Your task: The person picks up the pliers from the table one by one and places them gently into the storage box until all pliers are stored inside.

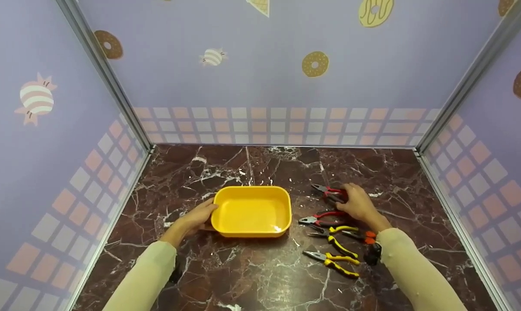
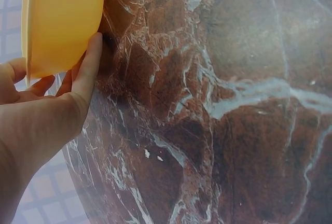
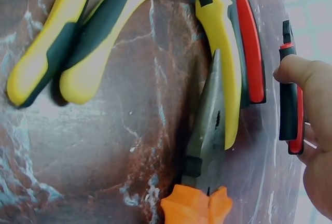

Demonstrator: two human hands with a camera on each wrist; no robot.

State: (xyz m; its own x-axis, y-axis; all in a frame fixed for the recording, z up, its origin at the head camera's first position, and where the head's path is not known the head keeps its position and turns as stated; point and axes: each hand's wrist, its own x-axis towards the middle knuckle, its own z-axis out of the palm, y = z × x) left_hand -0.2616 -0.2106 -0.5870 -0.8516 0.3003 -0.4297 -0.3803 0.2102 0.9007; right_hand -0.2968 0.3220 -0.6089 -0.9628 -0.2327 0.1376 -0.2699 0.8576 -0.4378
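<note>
Purple patterned walls (image 1: 260, 86) enclose a dark marbled worktop (image 1: 226, 276). In the head view, a yellow container (image 1: 252, 211) is near the worktop's middle, slightly toward its left edge; four other pliers (image 1: 332, 231) lie toward the right edge, handles rightward, seemingly convenient to reach. The left wrist view shows the left grip (image 2: 46, 115) closed around the container's side, thumb at the rim, probably steadying it. In the right wrist view, the right grip (image 3: 316, 94) holds red-and-black pliers (image 3: 288, 99) by the handles, apparently leaving their jaws clear.
</note>
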